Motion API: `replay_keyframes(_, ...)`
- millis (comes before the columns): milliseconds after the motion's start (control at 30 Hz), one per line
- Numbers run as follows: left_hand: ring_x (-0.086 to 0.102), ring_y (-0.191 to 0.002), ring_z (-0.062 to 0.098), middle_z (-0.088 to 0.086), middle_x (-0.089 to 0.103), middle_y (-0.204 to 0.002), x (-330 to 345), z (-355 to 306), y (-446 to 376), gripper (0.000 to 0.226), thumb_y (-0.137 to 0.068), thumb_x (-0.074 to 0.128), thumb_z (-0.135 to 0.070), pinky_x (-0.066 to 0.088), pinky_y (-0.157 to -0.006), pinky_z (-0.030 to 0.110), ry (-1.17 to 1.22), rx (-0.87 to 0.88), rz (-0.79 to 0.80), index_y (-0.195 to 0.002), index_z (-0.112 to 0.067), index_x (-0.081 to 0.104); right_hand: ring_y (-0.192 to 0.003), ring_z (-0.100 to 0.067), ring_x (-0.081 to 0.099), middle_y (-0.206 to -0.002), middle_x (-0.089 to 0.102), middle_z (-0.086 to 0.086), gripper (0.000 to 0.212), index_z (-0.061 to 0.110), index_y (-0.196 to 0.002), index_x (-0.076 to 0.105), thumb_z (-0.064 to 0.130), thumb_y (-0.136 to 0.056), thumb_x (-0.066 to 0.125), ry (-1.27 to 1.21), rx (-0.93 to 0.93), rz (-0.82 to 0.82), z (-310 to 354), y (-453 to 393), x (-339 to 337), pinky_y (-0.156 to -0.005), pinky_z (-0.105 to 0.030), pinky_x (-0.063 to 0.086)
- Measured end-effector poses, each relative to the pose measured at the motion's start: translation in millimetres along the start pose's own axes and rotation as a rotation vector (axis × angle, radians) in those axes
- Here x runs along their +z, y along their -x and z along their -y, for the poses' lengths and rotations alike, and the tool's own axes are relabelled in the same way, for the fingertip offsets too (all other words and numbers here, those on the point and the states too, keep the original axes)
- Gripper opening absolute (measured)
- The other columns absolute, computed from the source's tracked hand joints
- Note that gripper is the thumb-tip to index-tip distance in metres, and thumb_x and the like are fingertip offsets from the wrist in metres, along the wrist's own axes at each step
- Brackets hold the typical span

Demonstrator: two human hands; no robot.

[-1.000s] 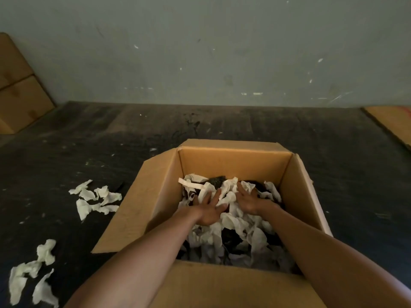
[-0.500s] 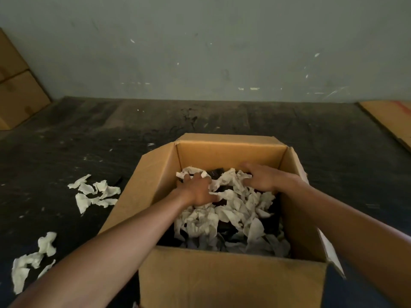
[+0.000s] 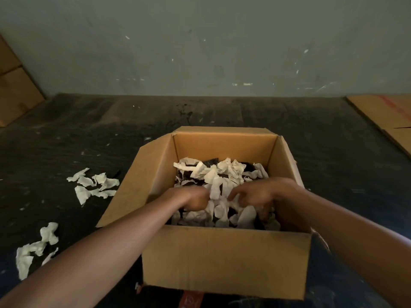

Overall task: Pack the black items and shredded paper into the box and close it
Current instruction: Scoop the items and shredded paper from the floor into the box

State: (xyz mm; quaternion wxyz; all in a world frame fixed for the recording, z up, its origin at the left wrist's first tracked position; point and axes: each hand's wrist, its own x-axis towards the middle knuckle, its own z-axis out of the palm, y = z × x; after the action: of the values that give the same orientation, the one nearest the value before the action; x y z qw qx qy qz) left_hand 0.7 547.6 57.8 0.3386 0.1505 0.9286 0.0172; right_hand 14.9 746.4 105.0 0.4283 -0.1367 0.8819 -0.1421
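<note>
An open cardboard box (image 3: 224,258) stands on the dark floor with its flaps up. Inside lies white shredded paper (image 3: 222,176) over black items (image 3: 210,162) that show through in gaps. Both my hands are inside the box near its front. My left hand (image 3: 192,200) has its fingers curled down into the paper. My right hand (image 3: 258,194) is spread with bent fingers, pressing on paper strips. Whether either hand grips paper is hidden by the fingers.
Loose paper scraps (image 3: 94,185) lie on the floor left of the box, and more paper scraps (image 3: 35,247) lie nearer me at the left. Flat cardboard (image 3: 387,116) lies at the far right, another cardboard piece (image 3: 15,92) leans at the far left. A grey wall stands behind.
Both hands have drawn back from the far part of the box toward its near wall, dragging through the paper. The camera view has shifted so the box's front wall shows more.
</note>
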Motion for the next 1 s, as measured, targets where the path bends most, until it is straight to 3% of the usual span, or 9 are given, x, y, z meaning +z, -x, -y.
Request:
replay_keyframes(133, 0.056, -0.078, 0.020, 0.009, 0.064, -0.101, -12, 4, 13, 0.019, -0.095, 0.042, -0.010, 0.040, -0.059, 0.029, 0.014, -0.030, -0.072, -0.092, -0.011, 0.061, -0.121, -0.026, 0.052, -0.146, 0.041, -0.003, 0.048, 0.033, -0.145, 0.038, 0.026, -0.099, 0.048, -0.060, 0.055, -0.241, -16, 5, -16, -0.092, -0.042, 0.055)
replay_keyframes(267, 0.054, -0.122, 0.027, 0.010, 0.052, -0.141, 8, -1, 17, 0.042, -0.101, 0.042, -0.025, 0.047, -0.094, 0.038, -0.047, -0.060, 0.145, -0.138, -0.010, 0.051, -0.140, -0.026, 0.037, -0.160, 0.027, -0.003, 0.080, 0.035, -0.154, 0.011, 0.034, -0.092, 0.061, 0.057, 0.126, -0.141, -32, -13, 15, -0.110, -0.046, 0.038)
replay_keyframes(400, 0.042, -0.138, 0.029, 0.010, 0.041, -0.154, 21, -5, 21, 0.049, -0.099, 0.042, -0.021, 0.039, -0.109, 0.043, -0.063, -0.092, 0.206, -0.146, -0.010, 0.044, -0.141, -0.027, 0.036, -0.161, 0.024, -0.003, 0.084, 0.031, -0.155, 0.013, 0.038, -0.089, 0.065, 0.137, 0.185, -0.057, -36, -17, 37, -0.111, -0.045, 0.038)
replay_keyframes(467, 0.045, -0.136, 0.029, 0.010, 0.042, -0.152, 11, -9, 33, 0.047, -0.101, 0.037, -0.015, 0.041, -0.106, 0.040, -0.003, -0.118, 0.180, -0.147, -0.007, 0.042, -0.127, -0.025, 0.051, -0.157, 0.033, -0.003, 0.084, 0.032, -0.154, 0.017, 0.032, -0.088, 0.068, 0.099, 0.171, -0.089, -31, -11, 25, -0.101, -0.040, 0.048)
replay_keyframes(567, 0.058, -0.112, 0.030, 0.015, 0.054, -0.130, -11, -11, 49, 0.040, -0.104, 0.032, -0.011, 0.047, -0.083, 0.038, 0.056, -0.149, 0.118, -0.139, -0.002, 0.049, -0.135, -0.027, 0.043, -0.158, 0.029, -0.003, 0.077, 0.033, -0.152, 0.026, 0.026, -0.089, 0.069, 0.081, 0.174, -0.161, -18, 7, 0, -0.103, -0.041, 0.046)
replay_keyframes(667, 0.066, -0.093, 0.023, 0.016, 0.062, -0.126, -32, -4, 58, 0.038, -0.105, 0.035, -0.019, 0.056, -0.081, 0.036, 0.111, -0.196, 0.004, -0.135, -0.003, 0.051, -0.129, -0.026, 0.049, -0.154, 0.036, -0.003, 0.067, 0.031, -0.151, 0.032, 0.030, -0.092, 0.064, -0.031, 0.183, -0.267, 0, 20, -16, -0.097, -0.039, 0.051)
replay_keyframes(767, 0.072, -0.092, 0.025, 0.014, 0.068, -0.116, -49, 5, 71, 0.037, -0.102, 0.041, -0.027, 0.060, -0.084, 0.041, 0.241, -0.137, -0.224, -0.130, -0.009, 0.056, -0.135, -0.025, 0.043, -0.152, 0.042, -0.005, 0.058, 0.023, -0.149, 0.035, 0.040, -0.097, 0.053, 0.087, 0.127, -0.462, 24, 24, -23, -0.110, -0.040, 0.037)
replay_keyframes(867, 0.064, -0.103, 0.022, 0.003, 0.063, -0.127, -51, 21, 92, 0.040, -0.101, 0.042, -0.040, 0.054, -0.085, 0.040, 0.238, -0.040, -0.593, -0.136, -0.023, 0.052, -0.148, -0.029, 0.021, -0.162, 0.022, -0.009, 0.067, 0.022, -0.156, 0.018, 0.046, -0.100, 0.045, 0.140, 0.136, -0.610, 54, 24, -19, -0.118, -0.044, 0.022)
replay_keyframes(1000, 0.048, -0.133, 0.026, 0.003, 0.046, -0.150, -37, 65, 129, 0.055, -0.100, 0.036, -0.049, 0.039, -0.108, 0.049, 0.179, 0.020, -0.843, -0.149, -0.023, 0.037, -0.150, -0.035, -0.004, -0.165, -0.006, -0.007, 0.074, 0.035, -0.155, 0.003, 0.059, -0.096, 0.040, 0.121, 0.149, -0.692, 105, 16, -1, -0.118, -0.058, 0.013)
